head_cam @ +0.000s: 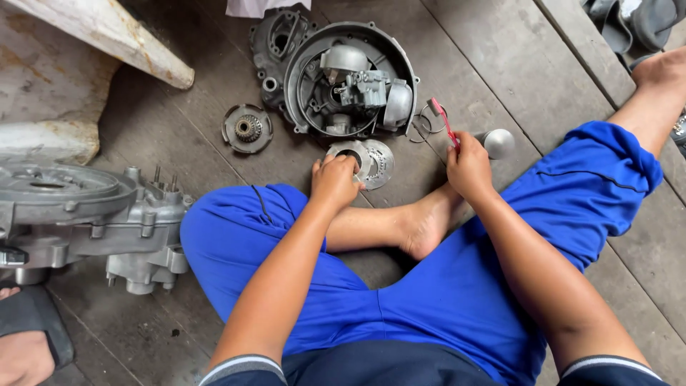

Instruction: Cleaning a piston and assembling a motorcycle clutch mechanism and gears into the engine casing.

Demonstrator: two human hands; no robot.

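Round engine cover (307, 61) holds carburettor (366, 87) and small parts.

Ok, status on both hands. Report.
Left hand gripping disc on floor. Right hand holding red brush. Foot just below disc.

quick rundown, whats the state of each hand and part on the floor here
left hand: gripping the round metal disc
round metal disc: flat on the floor
right hand: closed on the red brush
red brush: tilted, bristle end up
round cover: open side up, parts inside
small gear: lying loose
engine case: on the floor, untouched
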